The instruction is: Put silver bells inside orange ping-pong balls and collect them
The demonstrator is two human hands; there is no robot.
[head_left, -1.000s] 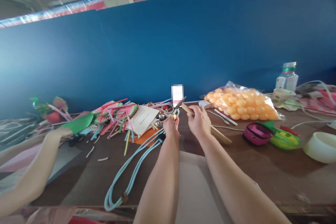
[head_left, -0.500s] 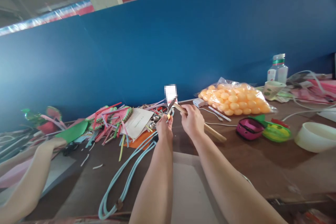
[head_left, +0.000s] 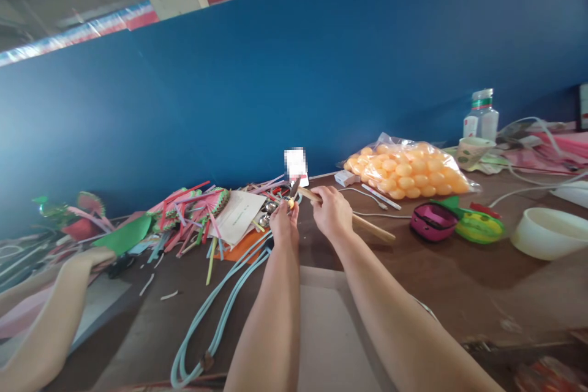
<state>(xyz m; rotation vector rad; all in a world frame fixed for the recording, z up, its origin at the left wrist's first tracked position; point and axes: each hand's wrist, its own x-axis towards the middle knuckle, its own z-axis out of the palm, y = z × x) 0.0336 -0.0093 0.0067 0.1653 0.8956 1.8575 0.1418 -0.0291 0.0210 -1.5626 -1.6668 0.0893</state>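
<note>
My right hand [head_left: 331, 213] is wrapped round a long wooden stick [head_left: 373, 229] whose far end slants down to the right over the brown table [head_left: 441, 282]. A dark blade-like tip shows at the stick's upper end near my left hand. My left hand [head_left: 283, 220] is closed in a pinch on a small yellowish piece [head_left: 291, 202] that touches that tip. Both hands are held close together above the table, in front of a heap of coloured paper strips [head_left: 193, 211].
A bag of orange balls [head_left: 407, 171] lies at the back right, with a bottle [head_left: 480, 116], a paper cup [head_left: 473, 150], a white bowl [head_left: 546, 233] and pink and green-yellow toys [head_left: 454, 223]. Light blue tubing [head_left: 220, 312] loops toward me. Another person's arm [head_left: 55, 312] rests at left.
The view has shifted, so everything sits a little further left and higher. My hands have drawn closer together, the left hand's piece now against the stick's tip.
</note>
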